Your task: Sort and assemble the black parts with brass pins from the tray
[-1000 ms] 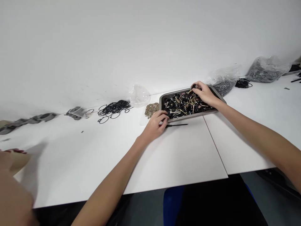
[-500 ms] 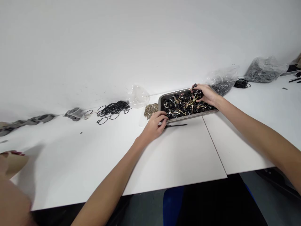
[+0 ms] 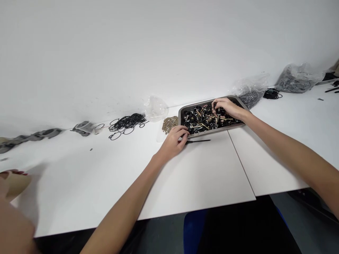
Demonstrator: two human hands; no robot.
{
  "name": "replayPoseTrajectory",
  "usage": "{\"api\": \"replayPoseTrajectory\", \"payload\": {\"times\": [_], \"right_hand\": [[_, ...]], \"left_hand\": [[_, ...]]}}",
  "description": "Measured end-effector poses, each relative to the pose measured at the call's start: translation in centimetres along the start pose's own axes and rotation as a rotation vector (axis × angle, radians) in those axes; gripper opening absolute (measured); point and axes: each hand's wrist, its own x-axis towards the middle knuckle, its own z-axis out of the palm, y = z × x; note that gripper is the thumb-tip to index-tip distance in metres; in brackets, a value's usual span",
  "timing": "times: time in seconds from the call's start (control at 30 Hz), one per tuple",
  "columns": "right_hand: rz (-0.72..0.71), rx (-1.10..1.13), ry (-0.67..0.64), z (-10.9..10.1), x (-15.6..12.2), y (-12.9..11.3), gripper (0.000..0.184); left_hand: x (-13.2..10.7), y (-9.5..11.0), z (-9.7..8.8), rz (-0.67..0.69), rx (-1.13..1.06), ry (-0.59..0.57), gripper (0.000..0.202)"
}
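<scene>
A grey metal tray holds a heap of small black fittings and brass-coloured screws. At its near left corner, my left hand has its fingers curled over the rim. My right hand reaches over the tray's right half, fingers bent down and closed about a small black part whose exact kind is hidden. A thin black pointed tool lies on the table along the tray's near side, its left end by my left hand.
Left of the tray are a pile of small brass-coloured pieces, a clear plastic bag and black rubber rings. Filled plastic bags stand along the wall at right. Another person's hand is at the left edge. A seam crosses the white table.
My right hand has shifted slightly left and turned fingers-down into the tray; the black ring-shaped fitting it held up no longer shows at its fingers. My left hand has stayed put.
</scene>
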Motion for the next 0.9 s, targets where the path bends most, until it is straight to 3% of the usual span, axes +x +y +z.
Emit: {"api": "replayPoseTrajectory", "payload": {"times": [0.27, 0.5, 0.63, 0.77, 0.9], "right_hand": [[0.012, 0.18, 0.041, 0.8, -1.0, -1.4, 0.008], [0.006, 0.196, 0.148, 0.4, 0.0, -0.2, 0.019], [-0.037, 0.111, 0.283, 0.2, 0.6, 0.3, 0.024], [0.093, 0.138, 0.42, 0.2, 0.6, 0.3, 0.021], [0.124, 0.153, 0.437, 0.2, 0.4, 0.2, 0.018]], "left_hand": [[0.1, 0.1, -0.1, 0.003, 0.006, 0.0, 0.03], [0.1, 0.2, -0.1, -0.003, 0.004, -0.005, 0.03], [0.1, 0.1, 0.0, 0.008, 0.008, -0.002, 0.03], [0.1, 0.0, 0.0, 0.014, -0.003, 0.002, 0.031], [0.1, 0.0, 0.0, 0.013, 0.006, -0.001, 0.03]]}}
